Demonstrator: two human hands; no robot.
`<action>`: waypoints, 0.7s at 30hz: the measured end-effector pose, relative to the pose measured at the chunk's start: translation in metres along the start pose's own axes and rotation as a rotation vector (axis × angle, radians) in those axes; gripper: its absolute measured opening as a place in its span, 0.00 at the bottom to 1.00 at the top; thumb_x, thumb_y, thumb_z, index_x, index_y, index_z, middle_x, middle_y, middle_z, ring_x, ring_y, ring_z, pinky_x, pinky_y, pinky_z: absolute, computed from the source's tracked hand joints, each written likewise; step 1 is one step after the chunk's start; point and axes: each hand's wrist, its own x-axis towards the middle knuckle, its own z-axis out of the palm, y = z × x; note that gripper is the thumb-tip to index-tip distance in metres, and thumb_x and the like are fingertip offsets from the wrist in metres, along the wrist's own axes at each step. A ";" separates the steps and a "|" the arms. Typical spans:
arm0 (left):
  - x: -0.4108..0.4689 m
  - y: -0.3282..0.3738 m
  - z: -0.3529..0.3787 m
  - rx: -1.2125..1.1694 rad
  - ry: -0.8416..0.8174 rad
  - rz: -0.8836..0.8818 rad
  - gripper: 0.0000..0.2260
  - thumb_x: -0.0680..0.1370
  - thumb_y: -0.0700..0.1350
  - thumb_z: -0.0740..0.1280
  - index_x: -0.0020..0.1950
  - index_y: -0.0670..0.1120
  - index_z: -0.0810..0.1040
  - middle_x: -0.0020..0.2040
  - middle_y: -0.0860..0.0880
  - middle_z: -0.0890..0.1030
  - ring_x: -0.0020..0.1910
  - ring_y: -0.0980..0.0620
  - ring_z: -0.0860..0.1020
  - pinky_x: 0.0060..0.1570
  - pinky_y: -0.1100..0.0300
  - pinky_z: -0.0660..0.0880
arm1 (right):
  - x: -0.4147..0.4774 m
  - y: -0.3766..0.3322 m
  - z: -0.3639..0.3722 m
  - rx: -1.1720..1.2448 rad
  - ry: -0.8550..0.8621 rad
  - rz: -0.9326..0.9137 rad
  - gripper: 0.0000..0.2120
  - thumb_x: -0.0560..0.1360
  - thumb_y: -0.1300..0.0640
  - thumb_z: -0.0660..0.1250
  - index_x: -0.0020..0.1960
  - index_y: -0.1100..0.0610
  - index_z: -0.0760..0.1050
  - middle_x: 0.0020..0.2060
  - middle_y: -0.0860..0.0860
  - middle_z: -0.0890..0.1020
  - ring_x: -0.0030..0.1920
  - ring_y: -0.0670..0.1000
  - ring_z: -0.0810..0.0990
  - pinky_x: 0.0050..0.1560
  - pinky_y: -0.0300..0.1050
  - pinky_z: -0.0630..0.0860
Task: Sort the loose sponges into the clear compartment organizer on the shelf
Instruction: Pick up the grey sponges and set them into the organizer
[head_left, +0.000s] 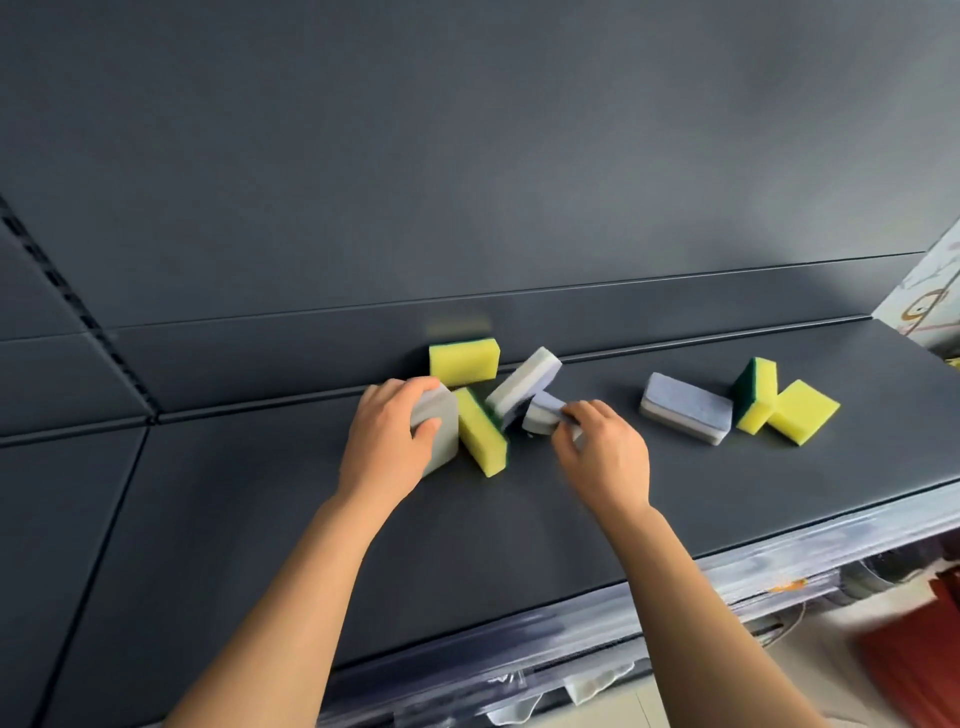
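While loose sponges (685, 408) are lying scattered on the shelf (519, 519), left hand (387, 441) is gripping a grey sponge (441, 415), right hand (602, 452) pinching a lavender-topped sponge (540, 415); probably gathering matching colours together.

left hand (387, 441) covers near side of grey sponge (441, 415); right hand (602, 452) motion-blurred, fingers hide end of small grey sponge (540, 415); foot of leaning white sponge (524, 382) hidden behind yellow sponge (483, 441); left forearm (291, 597), right forearm (691, 597) cut by bottom edge; yellow scrap (955, 362) cut by right edge, unidentifiable; red shape (914, 660) below shelf (519, 545) smeared, cannot tell what; clear strip (675, 590) along shelf front blurred
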 end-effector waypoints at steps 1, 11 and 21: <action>-0.004 -0.002 -0.005 0.014 0.012 0.003 0.15 0.74 0.39 0.66 0.60 0.49 0.75 0.51 0.52 0.75 0.52 0.50 0.69 0.48 0.64 0.62 | -0.003 -0.006 -0.002 0.017 0.031 -0.004 0.03 0.71 0.62 0.68 0.44 0.60 0.79 0.39 0.54 0.80 0.35 0.59 0.78 0.31 0.45 0.71; -0.042 -0.010 -0.051 -0.017 0.149 -0.011 0.16 0.74 0.38 0.68 0.60 0.49 0.78 0.53 0.52 0.76 0.54 0.52 0.68 0.51 0.70 0.59 | -0.020 -0.072 -0.031 0.135 0.188 -0.060 0.09 0.76 0.64 0.61 0.54 0.59 0.76 0.40 0.55 0.79 0.38 0.59 0.76 0.34 0.44 0.66; -0.104 0.004 -0.087 -0.076 0.279 -0.154 0.14 0.71 0.36 0.70 0.54 0.50 0.81 0.50 0.54 0.79 0.50 0.51 0.73 0.48 0.67 0.63 | -0.054 -0.128 -0.029 0.572 -0.067 -0.206 0.10 0.79 0.61 0.59 0.54 0.52 0.77 0.43 0.49 0.77 0.38 0.46 0.70 0.36 0.33 0.62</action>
